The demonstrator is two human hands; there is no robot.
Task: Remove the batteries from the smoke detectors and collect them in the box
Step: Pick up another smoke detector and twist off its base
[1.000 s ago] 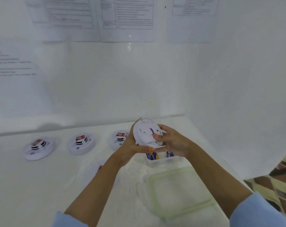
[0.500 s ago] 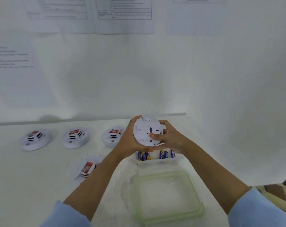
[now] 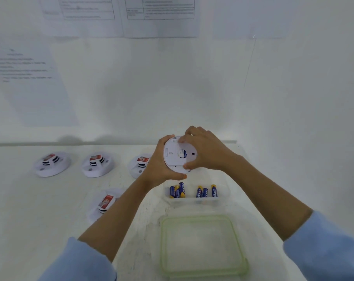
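A round white smoke detector (image 3: pixel 177 155) is held up with its back toward me, above the clear box (image 3: pixel 222 194). My left hand (image 3: pixel 159 168) grips its left rim and underside. My right hand (image 3: pixel 204 149) grips its right side, fingers over the top edge and thumb at the bottom. A bit of blue battery shows in the middle of its back. Several blue batteries (image 3: pixel 181 190) lie in the box.
Three smoke detectors (image 3: pixel 51 164) (image 3: pixel 97 165) (image 3: pixel 138 165) stand in a row at the back left of the white table, a fourth (image 3: pixel 103 203) nearer, beside my left forearm. A green-rimmed lid (image 3: pixel 202 246) lies in front of the box. Walls close in behind and on the right.
My right hand has shifted from the detector's middle to grip its right side from top to bottom. The detector has turned to face me more squarely.
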